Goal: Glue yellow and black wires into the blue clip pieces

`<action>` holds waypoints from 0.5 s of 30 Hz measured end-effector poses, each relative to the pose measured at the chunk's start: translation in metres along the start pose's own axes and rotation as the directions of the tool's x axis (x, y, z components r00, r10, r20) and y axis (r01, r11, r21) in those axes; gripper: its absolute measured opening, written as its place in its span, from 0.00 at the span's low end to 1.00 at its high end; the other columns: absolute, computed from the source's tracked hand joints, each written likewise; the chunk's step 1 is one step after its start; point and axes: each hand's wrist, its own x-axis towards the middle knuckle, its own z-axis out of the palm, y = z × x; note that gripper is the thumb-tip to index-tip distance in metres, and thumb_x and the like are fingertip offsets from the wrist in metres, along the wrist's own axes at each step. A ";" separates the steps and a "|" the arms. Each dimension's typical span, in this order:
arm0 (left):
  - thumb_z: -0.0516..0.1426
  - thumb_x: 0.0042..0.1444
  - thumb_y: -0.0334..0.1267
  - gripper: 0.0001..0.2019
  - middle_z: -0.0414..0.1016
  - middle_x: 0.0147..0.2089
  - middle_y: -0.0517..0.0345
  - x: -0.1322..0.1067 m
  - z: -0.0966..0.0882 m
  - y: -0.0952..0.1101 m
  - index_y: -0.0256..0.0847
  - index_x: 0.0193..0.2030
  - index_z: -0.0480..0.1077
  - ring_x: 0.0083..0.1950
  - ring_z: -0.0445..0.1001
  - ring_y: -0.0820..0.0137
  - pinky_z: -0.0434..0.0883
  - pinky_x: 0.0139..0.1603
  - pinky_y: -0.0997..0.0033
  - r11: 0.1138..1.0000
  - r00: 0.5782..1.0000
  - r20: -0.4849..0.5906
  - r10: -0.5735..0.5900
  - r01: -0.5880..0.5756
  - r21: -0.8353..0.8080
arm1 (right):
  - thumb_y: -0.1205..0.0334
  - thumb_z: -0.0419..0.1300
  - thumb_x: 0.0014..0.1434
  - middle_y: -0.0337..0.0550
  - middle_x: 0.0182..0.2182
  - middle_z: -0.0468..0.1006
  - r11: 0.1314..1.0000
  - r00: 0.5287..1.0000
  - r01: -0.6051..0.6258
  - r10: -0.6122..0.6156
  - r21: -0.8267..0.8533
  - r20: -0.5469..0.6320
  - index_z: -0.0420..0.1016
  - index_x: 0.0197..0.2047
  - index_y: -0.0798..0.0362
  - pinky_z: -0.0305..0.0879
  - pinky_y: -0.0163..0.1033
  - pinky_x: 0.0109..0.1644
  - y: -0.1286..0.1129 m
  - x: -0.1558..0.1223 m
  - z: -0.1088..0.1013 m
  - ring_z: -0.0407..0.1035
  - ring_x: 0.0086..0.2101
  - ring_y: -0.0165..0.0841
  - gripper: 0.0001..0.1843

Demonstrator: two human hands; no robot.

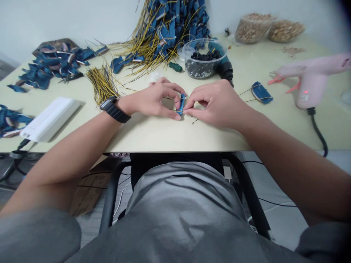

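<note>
A small blue piece [181, 104] is gripped between the thumb and fingers of my left hand [161, 98], near the table's front edge. Across its lower part runs a thin wire [179, 110]. My right hand [212, 102] pinches at the right side of the piece, thumb and forefinger together on the wire; the fingertips hide its end. Below the right hand a short dark wire end sticks out. Right of that hand lies another blue piece [261, 92] with two thin wires. A bundle of yellow and black wires [101, 84] rests behind my left wrist.
A pink glue gun [312, 76] with a cable stands at the right. Farther back are a clear tub [201, 60] of black parts, a large heap of blue pieces [175, 25] with wires, and two bags [253, 29]. A white box [51, 118] lies left, near more blue pieces [55, 62].
</note>
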 end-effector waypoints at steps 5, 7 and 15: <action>0.73 0.68 0.80 0.32 0.87 0.80 0.50 -0.001 -0.007 0.006 0.51 0.50 0.92 0.86 0.70 0.31 0.54 0.95 0.23 0.998 0.998 0.038 -0.048 0.049 -0.043 | 0.63 0.73 0.77 0.42 0.43 0.96 1.000 1.000 0.006 -0.006 -0.025 -0.007 0.96 0.43 0.45 0.73 0.49 0.52 0.000 0.000 0.004 0.84 0.41 0.40 0.10; 0.72 0.69 0.78 0.31 0.87 0.80 0.51 0.000 -0.009 0.007 0.51 0.49 0.93 0.86 0.70 0.30 0.53 0.95 0.21 0.997 0.997 0.055 -0.060 0.063 -0.048 | 0.62 0.73 0.78 0.41 0.43 0.96 1.000 1.000 0.009 -0.009 -0.028 -0.010 0.97 0.43 0.44 0.74 0.48 0.52 0.001 0.000 0.006 0.85 0.43 0.41 0.10; 0.74 0.68 0.71 0.25 0.87 0.80 0.51 0.001 -0.006 0.005 0.51 0.50 0.92 0.86 0.69 0.30 0.53 0.94 0.22 0.997 0.998 0.048 -0.049 0.051 -0.054 | 0.62 0.77 0.78 0.42 0.45 0.96 0.999 0.999 0.032 -0.032 -0.041 -0.012 0.97 0.44 0.43 0.76 0.50 0.56 0.007 0.001 0.009 0.86 0.45 0.44 0.08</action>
